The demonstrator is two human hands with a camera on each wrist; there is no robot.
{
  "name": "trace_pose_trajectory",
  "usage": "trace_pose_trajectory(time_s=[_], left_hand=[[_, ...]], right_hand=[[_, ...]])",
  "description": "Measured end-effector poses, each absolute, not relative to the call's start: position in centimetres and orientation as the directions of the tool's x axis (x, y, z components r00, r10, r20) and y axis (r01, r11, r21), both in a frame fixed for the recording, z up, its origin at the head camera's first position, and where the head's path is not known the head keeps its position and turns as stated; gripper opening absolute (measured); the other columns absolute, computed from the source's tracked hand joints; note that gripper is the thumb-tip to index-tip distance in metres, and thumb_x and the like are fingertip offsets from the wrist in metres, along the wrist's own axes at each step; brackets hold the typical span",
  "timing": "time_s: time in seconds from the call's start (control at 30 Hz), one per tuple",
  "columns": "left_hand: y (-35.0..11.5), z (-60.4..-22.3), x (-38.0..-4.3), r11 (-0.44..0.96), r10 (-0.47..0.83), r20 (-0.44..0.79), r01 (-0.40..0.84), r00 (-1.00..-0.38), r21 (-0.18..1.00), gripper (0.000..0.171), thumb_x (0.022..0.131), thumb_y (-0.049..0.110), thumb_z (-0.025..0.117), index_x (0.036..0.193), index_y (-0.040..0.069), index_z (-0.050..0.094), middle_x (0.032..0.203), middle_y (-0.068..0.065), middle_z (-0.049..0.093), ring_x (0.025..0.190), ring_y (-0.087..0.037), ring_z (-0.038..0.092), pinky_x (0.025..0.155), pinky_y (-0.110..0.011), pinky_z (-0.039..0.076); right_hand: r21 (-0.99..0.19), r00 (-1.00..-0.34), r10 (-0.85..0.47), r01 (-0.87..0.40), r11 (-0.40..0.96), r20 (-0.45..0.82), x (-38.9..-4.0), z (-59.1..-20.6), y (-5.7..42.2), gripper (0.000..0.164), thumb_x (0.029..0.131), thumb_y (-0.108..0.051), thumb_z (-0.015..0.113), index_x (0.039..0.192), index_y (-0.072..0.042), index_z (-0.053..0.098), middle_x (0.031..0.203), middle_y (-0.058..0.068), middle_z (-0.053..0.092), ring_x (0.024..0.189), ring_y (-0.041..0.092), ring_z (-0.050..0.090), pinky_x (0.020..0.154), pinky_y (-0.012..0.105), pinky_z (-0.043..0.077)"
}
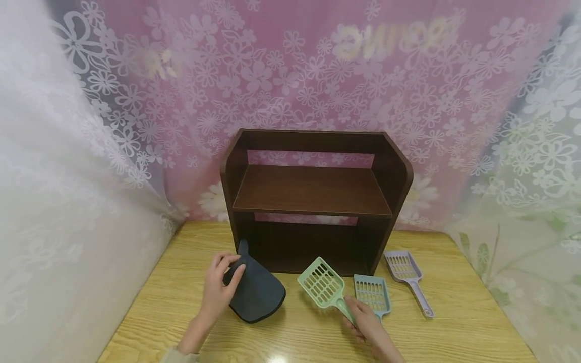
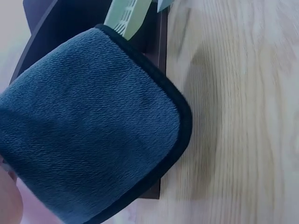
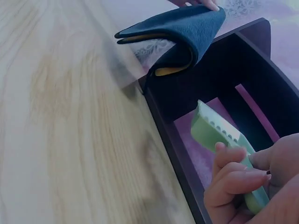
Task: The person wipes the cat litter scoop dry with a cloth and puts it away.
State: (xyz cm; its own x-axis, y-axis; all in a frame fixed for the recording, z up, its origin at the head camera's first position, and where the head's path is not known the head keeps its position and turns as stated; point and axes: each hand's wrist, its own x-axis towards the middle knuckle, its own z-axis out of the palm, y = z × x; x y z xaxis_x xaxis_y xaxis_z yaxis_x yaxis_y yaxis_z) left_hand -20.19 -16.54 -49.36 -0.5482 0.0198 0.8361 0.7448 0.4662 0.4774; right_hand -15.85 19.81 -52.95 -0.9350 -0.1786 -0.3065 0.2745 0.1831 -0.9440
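My left hand (image 1: 219,285) pinches a folded dark blue cloth (image 1: 257,292) with a black edge. The cloth hangs in front of the shelf's left side, and in the right wrist view its folded layers show a yellow underside. In my right hand (image 1: 368,325) is the handle of a green slotted litter scoop (image 1: 323,283), raised in front of the lower shelf opening with its head tilted up to the left. Just behind that hand, a blue litter scoop (image 1: 373,293) lies on the table, its handle partly hidden.
A dark brown two-tier shelf (image 1: 313,189) stands at the back of the wooden table (image 1: 159,302). To its right lies a purple litter scoop (image 1: 410,277). Floral curtains (image 1: 290,75) hang behind and at both sides.
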Motion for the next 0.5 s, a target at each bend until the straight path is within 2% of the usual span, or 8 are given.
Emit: trace_pose_trajectory(time_s=[0.13, 0.23, 0.3, 0.4, 0.5], left_hand=[[-15.8, -49.2, -20.7, 0.434, 0.022, 0.875, 0.794, -0.483, 0.427, 0.034, 0.077, -0.017, 0.075, 0.106, 0.000, 0.068, 0.126, -0.027, 0.060, 0.117, -0.038, 0.055, 0.104, -0.017, 0.040], [-15.4, -49.2, -21.1, 0.422, 0.021, 0.893, 0.814, -0.450, 0.400, 0.026, 0.083, -0.008, 0.074, 0.107, 0.001, 0.069, 0.125, -0.026, 0.064, 0.120, -0.040, 0.057, 0.111, -0.024, 0.037], [-15.2, -49.2, -21.3, 0.419, 0.015, 0.898, 0.818, -0.439, 0.393, 0.020, 0.088, 0.000, 0.074, 0.108, 0.001, 0.070, 0.120, -0.024, 0.067, 0.117, -0.038, 0.060, 0.113, -0.028, 0.036], [-14.8, -49.0, -21.4, 0.431, 0.009, 0.898, 0.813, -0.439, 0.393, 0.016, 0.094, 0.010, 0.072, 0.108, 0.003, 0.070, 0.114, -0.020, 0.068, 0.110, -0.035, 0.063, 0.110, -0.025, 0.039], [-14.5, -48.8, -21.4, 0.437, 0.025, 0.897, 0.811, -0.442, 0.388, 0.023, 0.098, 0.019, 0.069, 0.114, 0.002, 0.067, 0.114, -0.017, 0.064, 0.105, -0.032, 0.062, 0.104, -0.021, 0.041]], right_hand=[[-0.947, -0.929, -0.210, 0.276, 0.163, -0.306, -15.8, -52.6, 19.9, 0.069, 0.111, -0.045, 0.035, 0.148, 0.013, 0.033, 0.068, -0.001, 0.049, 0.051, 0.006, 0.030, 0.047, 0.019, 0.028], [-0.949, -0.924, -0.230, 0.277, 0.151, -0.306, -15.7, -52.3, 19.9, 0.072, 0.111, -0.046, 0.034, 0.150, 0.014, 0.027, 0.067, -0.002, 0.044, 0.053, 0.007, 0.030, 0.048, 0.020, 0.029], [-0.950, -0.922, -0.238, 0.274, 0.153, -0.304, -15.8, -52.2, 19.9, 0.064, 0.111, -0.045, 0.034, 0.142, 0.011, 0.038, 0.066, -0.003, 0.042, 0.053, 0.007, 0.030, 0.048, 0.019, 0.030], [-0.952, -0.922, -0.250, 0.262, 0.160, -0.296, -15.8, -51.9, 19.8, 0.053, 0.109, -0.048, 0.037, 0.118, 0.002, 0.052, 0.066, -0.004, 0.041, 0.053, 0.007, 0.031, 0.048, 0.019, 0.031], [-0.954, -0.919, -0.267, 0.257, 0.154, -0.290, -15.8, -51.7, 19.7, 0.045, 0.109, -0.049, 0.039, 0.098, -0.007, 0.051, 0.065, -0.004, 0.040, 0.053, 0.007, 0.031, 0.048, 0.019, 0.031]])
